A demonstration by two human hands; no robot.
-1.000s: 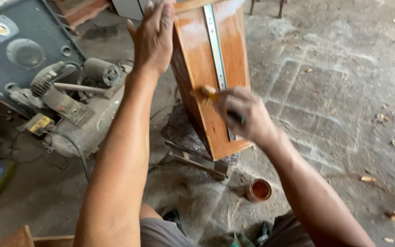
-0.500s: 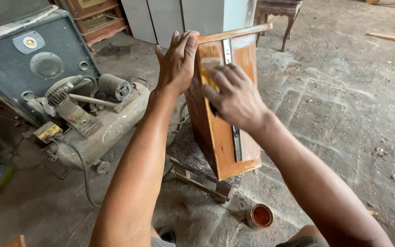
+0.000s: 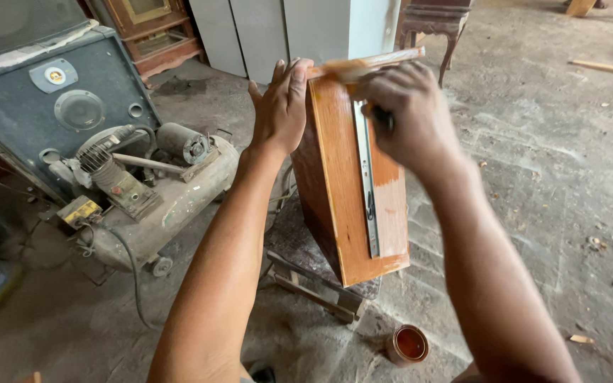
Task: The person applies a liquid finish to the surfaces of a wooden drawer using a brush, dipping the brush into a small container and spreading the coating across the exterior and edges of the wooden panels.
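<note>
wooden drawer (image 3: 345,191), orange-brown, stood on end on a low stand (image 3: 313,280), metal runner (image 3: 367,184) facing up. left hand (image 3: 282,106) flat and spread against its top left edge. right hand (image 3: 402,110) closed on a brush (image 3: 363,67) at the top. compressor (image 3: 154,195) left; small varnish tin (image 3: 407,345) on floor.

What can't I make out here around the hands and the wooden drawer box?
All in the head view:
- Brush: blurred by motion; its handle is hidden inside the right hand.
- Wooden drawer box: the top corner is covered by the left hand, the far sides face away.
- Stand under the box: mostly hidden by it.
- Small tin on the floor: brown inside, fill level unclear.
</note>
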